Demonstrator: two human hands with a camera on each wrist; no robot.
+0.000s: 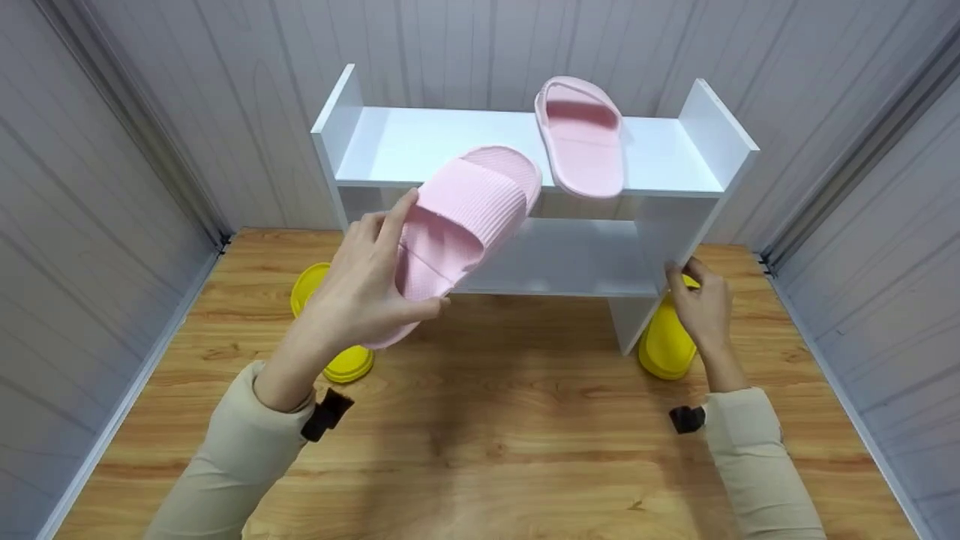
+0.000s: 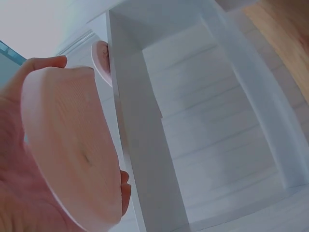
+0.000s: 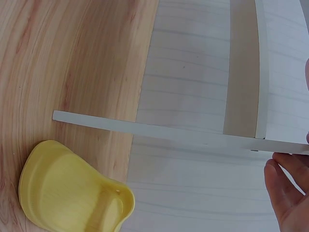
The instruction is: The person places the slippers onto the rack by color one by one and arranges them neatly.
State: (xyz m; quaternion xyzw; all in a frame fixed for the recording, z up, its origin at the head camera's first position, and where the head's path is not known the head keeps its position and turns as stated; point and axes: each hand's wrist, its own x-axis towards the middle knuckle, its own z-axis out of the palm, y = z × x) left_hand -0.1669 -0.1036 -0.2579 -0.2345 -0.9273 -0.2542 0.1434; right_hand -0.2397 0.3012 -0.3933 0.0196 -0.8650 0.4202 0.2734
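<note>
My left hand (image 1: 367, 285) grips a pink slipper (image 1: 472, 202) by its heel end, thumb on one side and fingers on the other. It is held up tilted in front of the white shelf (image 1: 420, 142), its ribbed strap facing up; the left wrist view shows the sole. A second pink slipper (image 1: 589, 142) lies on the top board, its open end pointing forward over the front edge. Low on the shelf's right side panel (image 3: 169, 133), my right hand (image 1: 703, 304) pinches the panel's front edge between thumb and fingers.
On the wood floor (image 1: 487, 450), a yellow shoe-like thing (image 1: 666, 341) stands just outside the shelf's right panel. Another yellow thing (image 1: 349, 365) is at the left, partly hidden behind my left arm. Panelled walls close in the back and both sides.
</note>
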